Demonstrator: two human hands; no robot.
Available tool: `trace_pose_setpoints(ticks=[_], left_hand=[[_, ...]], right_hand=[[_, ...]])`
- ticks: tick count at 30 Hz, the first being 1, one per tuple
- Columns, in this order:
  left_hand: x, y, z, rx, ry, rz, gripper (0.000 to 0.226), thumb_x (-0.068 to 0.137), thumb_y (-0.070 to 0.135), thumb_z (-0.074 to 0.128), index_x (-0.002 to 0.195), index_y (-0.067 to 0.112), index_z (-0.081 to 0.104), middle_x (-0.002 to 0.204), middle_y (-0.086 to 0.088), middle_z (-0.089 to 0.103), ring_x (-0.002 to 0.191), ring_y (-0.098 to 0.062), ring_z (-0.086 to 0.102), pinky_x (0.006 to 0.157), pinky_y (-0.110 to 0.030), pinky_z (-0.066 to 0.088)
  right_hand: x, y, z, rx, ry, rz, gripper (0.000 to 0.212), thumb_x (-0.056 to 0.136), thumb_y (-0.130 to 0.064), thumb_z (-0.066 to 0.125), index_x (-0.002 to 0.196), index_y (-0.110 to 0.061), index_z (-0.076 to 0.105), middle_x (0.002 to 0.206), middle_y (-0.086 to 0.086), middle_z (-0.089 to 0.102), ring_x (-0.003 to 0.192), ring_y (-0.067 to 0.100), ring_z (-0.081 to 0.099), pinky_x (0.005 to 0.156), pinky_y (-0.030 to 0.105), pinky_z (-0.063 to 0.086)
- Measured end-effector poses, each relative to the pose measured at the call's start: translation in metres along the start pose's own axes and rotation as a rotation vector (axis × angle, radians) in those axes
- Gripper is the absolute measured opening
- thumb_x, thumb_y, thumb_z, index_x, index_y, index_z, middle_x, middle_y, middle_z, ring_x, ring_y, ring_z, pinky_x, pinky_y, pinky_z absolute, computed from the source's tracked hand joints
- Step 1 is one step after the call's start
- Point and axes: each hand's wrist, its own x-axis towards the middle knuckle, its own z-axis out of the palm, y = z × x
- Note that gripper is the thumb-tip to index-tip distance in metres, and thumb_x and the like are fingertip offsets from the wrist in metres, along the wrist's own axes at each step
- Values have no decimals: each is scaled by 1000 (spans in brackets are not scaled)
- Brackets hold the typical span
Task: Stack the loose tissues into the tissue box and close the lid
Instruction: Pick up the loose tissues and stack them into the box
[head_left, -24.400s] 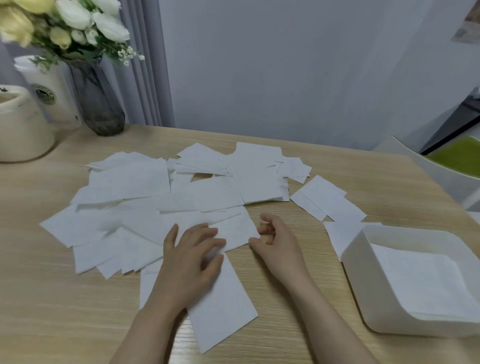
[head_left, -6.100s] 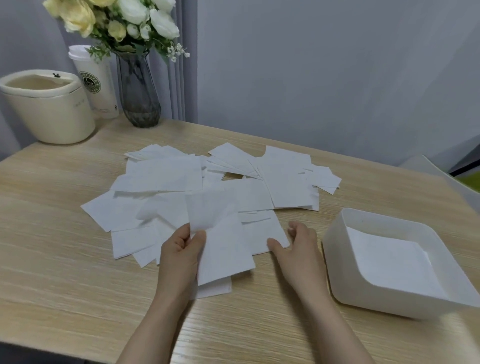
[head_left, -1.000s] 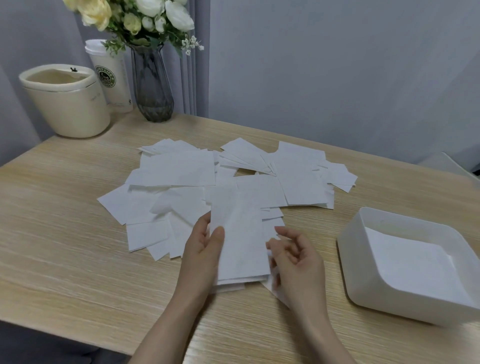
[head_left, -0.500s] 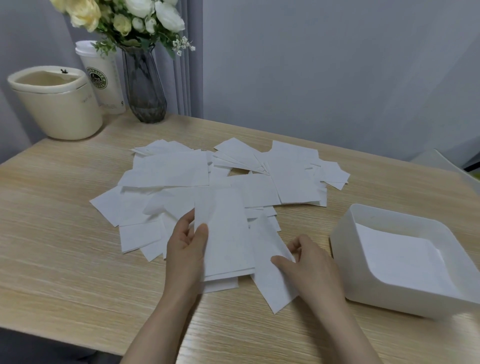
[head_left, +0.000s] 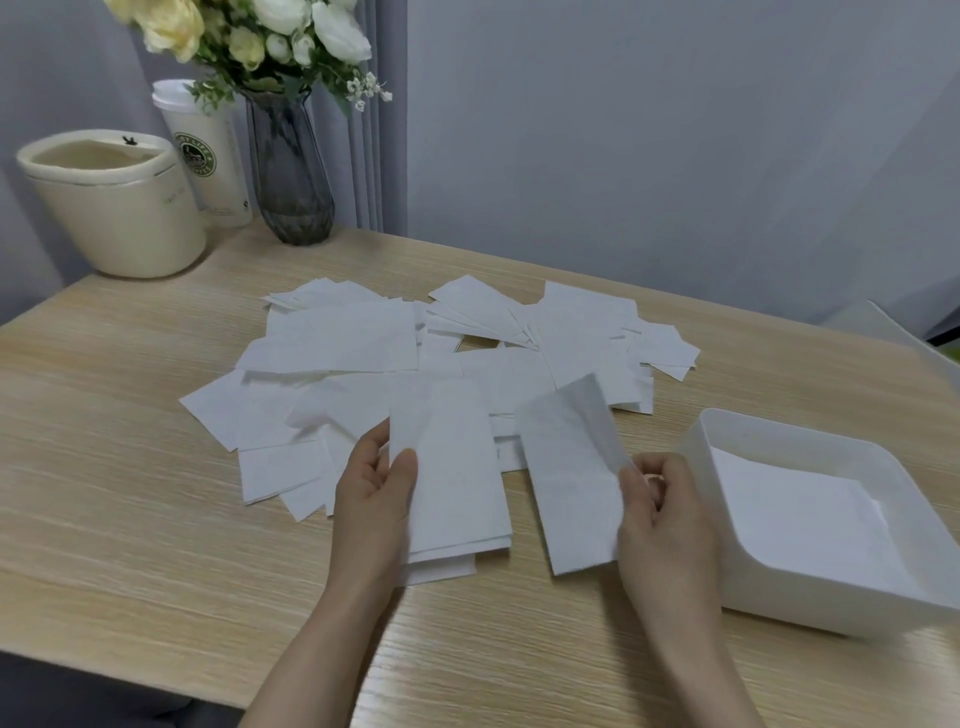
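Fingers and thumb of the left hand (head_left: 375, 499) pinch a small stack of tissues (head_left: 451, 483); the right hand (head_left: 662, 512) pinches a single tissue (head_left: 570, 483) by its right edge, lifted just beside the stack. Beyond both hands, loose tissues (head_left: 358, 338) lie scattered on the wooden table (head_left: 130, 467). Right of the right hand sits the open white tissue box (head_left: 737, 436) with tissues inside. Far left of the hands stand a vase of flowers (head_left: 291, 171), a paper cup (head_left: 208, 156) and a cream bin (head_left: 114, 208).
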Motion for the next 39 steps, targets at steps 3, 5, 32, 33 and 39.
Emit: trace_pose_setpoints(ticks=[3, 5, 32, 33, 39], left_hand=[[0, -1, 0, 25, -23, -8, 31, 99, 5, 50, 119, 28, 58, 101, 8, 74, 87, -6, 71, 65, -17, 53], [0, -1, 0, 34, -33, -13, 32, 100, 5, 49, 115, 31, 58, 104, 8, 74, 90, -6, 71, 66, -17, 53], [-5, 7, 4, 18, -13, -15, 23, 103, 23, 43, 113, 26, 64, 104, 13, 73, 95, -1, 67, 74, -16, 51], [-6, 7, 4, 17, -28, -10, 21, 103, 24, 45, 112, 25, 64, 99, 14, 74, 90, 0, 67, 70, -14, 51], [-7, 7, 4, 21, -80, -13, 27, 98, 3, 50, 115, 23, 58, 87, 8, 76, 78, -8, 69, 65, -23, 55]], right_hand=[[-3, -3, 4, 136, 46, -2, 11, 100, -21, 46, 91, -27, 49, 66, -5, 64, 67, 23, 60, 59, 35, 44], [-5, -6, 8, 222, 27, 17, 14, 100, -20, 45, 90, -29, 48, 68, -9, 67, 61, 21, 61, 58, 42, 51], [-27, -24, 64, 470, -317, 167, 9, 100, -15, 46, 97, -21, 52, 72, 4, 68, 55, 24, 59, 40, 25, 41], [-27, -24, 64, 460, -318, 161, 9, 100, -15, 46, 97, -22, 51, 72, 4, 68, 56, 25, 59, 41, 25, 40], [-28, -20, 64, 453, -323, 154, 9, 99, -16, 46, 98, -23, 51, 73, 6, 70, 61, 26, 61, 47, 30, 46]])
